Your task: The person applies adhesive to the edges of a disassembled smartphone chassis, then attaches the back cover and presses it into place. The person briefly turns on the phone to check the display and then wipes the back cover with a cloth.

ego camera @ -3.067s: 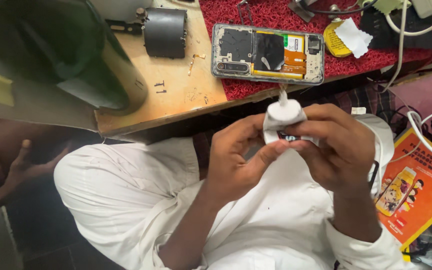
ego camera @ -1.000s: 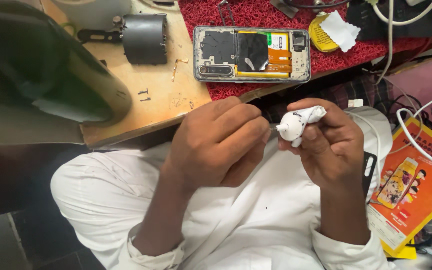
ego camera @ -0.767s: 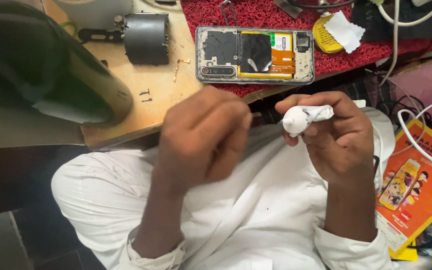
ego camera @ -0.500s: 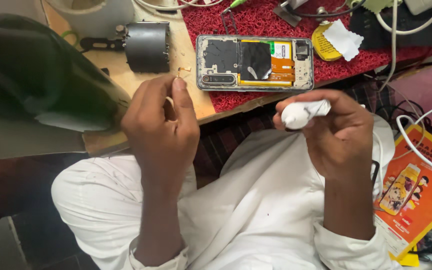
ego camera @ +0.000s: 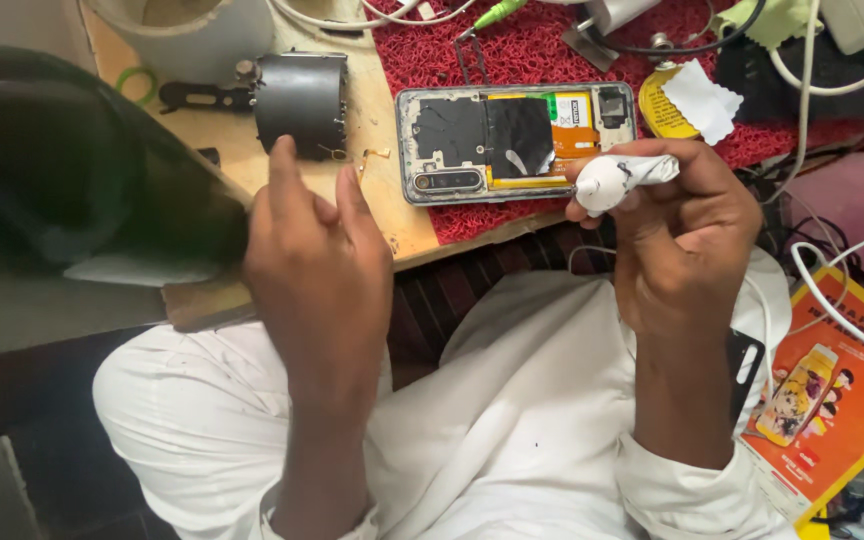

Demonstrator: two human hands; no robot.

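Note:
My right hand (ego camera: 687, 240) is closed around a crumpled white tube (ego camera: 620, 177), with its nozzle end pointing left over the table's front edge. Just beyond it an opened phone (ego camera: 512, 140) lies with its back removed on a red mat (ego camera: 512, 50), showing a black shield and an orange part. My left hand (ego camera: 317, 265) is raised over the wooden table edge (ego camera: 392, 215) with its back toward me. Its fingers reach up toward a black cylindrical part (ego camera: 299, 100). Whether they pinch anything is hidden.
A white round container (ego camera: 192, 30) stands at the back. A yellow tin (ego camera: 657, 105) with white paper (ego camera: 704, 100) and several cables (ego camera: 832, 70) lie at the right. An orange leaflet (ego camera: 832, 395) lies beside my lap. A dark blurred shape (ego camera: 62, 170) fills the left.
My left hand came away from the tube and moved up and left to the table. My right hand lifted the tube toward the phone's near edge.

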